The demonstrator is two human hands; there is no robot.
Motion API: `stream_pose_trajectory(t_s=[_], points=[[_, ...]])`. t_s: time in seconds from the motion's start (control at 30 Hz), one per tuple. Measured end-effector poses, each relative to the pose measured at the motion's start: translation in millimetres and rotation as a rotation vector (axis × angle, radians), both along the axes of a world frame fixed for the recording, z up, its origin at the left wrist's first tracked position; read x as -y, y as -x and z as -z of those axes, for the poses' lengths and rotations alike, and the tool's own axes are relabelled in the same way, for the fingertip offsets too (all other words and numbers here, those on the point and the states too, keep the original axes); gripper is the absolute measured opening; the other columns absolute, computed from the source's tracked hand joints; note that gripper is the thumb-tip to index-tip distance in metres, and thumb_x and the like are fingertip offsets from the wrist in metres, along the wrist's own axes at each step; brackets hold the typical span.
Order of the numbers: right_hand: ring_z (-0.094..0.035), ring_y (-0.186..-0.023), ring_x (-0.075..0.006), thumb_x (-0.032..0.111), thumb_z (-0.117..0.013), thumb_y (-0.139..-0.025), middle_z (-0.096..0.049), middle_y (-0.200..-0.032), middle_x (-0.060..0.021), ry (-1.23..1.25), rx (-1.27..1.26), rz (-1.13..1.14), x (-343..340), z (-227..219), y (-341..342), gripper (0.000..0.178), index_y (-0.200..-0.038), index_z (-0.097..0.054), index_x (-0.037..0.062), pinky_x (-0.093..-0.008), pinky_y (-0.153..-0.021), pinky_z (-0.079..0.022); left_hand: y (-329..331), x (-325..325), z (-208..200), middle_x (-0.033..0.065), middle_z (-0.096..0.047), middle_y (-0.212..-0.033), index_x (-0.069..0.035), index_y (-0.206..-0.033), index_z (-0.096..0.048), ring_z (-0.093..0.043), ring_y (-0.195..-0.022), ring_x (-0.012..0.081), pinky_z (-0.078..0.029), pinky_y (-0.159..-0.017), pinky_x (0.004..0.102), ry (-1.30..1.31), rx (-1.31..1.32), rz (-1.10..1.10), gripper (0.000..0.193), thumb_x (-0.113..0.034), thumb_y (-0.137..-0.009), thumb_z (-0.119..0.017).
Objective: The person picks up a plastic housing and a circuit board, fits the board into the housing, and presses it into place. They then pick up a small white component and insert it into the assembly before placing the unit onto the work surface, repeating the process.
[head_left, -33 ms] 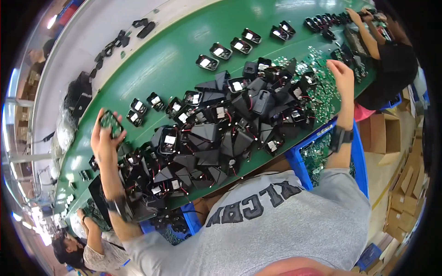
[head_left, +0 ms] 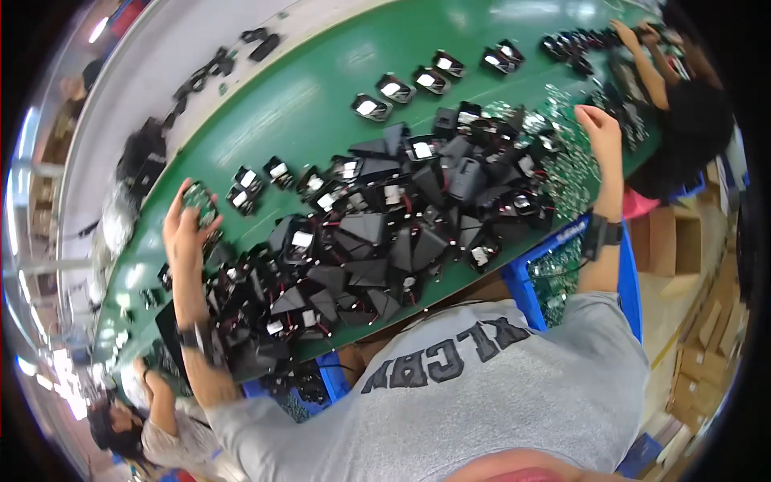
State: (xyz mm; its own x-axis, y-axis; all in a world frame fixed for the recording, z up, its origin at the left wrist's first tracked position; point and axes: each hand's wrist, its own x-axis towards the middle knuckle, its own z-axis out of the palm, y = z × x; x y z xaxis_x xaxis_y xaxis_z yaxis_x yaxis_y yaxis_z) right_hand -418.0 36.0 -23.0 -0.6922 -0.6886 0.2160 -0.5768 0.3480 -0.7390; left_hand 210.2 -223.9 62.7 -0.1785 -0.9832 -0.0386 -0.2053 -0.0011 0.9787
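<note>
On the left of the green table, my left hand is raised with its fingers curled round a black housing with a green circuit board showing in it. My right hand hovers at the right, thumb and fingertips pinched together over a heap of small green circuit boards. Whatever lies between those fingertips, if anything, is too small to make out. Between my hands spreads a big pile of black plastic housings, many with white labels and red wires.
Single open housings stand in a row toward the table's far side. Blue bins with circuit boards sit below the near edge. Co-workers' hands are busy at the far right; another person sits at the lower left. Cardboard boxes stand at right.
The housing in my left hand is tilted so that more of its green board shows. My right hand keeps nearly the same pose, and the whole view has shifted slightly.
</note>
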Motion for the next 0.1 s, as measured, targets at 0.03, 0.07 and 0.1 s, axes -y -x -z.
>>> stream_pose_trajectory(t_s=[0.03,0.07,0.1], points=[[-0.062,-0.090,-0.0116,0.015,-0.062,-0.089,-0.069,-0.094,-0.0086,-0.077,-0.017,-0.059,20,1,5,0.024,-0.102,-0.067,-0.0037,-0.0242,-0.080,-0.047,-33,22,19,0.0159,-0.058,-0.119,-0.003,-0.135,-0.042,-0.059,-0.107,0.0279,-0.059,-0.075,0.0396,-0.039,0.083,-0.040,0.045,-0.012,-0.092,-0.048],[-0.063,-0.089,-0.0146,0.017,-0.062,-0.088,-0.070,-0.096,-0.0080,0.002,0.036,-0.280,37,28,33,0.025,-0.106,-0.068,0.0004,-0.0271,-0.080,-0.048,-61,35,35,0.0140,-0.053,-0.117,-0.001,-0.135,-0.042,-0.052,-0.114,0.0299,-0.051,-0.088,0.0443,-0.040,0.145,-0.069,0.047,-0.018,-0.093,-0.051],[-0.063,-0.089,-0.0146,0.017,-0.062,-0.088,-0.070,-0.096,-0.0080,0.017,0.069,-0.360,79,43,15,0.025,-0.106,-0.068,0.0004,-0.0271,-0.080,-0.048,-96,18,22,0.0140,-0.053,-0.117,-0.001,-0.135,-0.042,-0.052,-0.114,0.0299,-0.051,-0.088,0.0443,-0.033,0.178,-0.150,0.047,-0.018,-0.093,-0.051]])
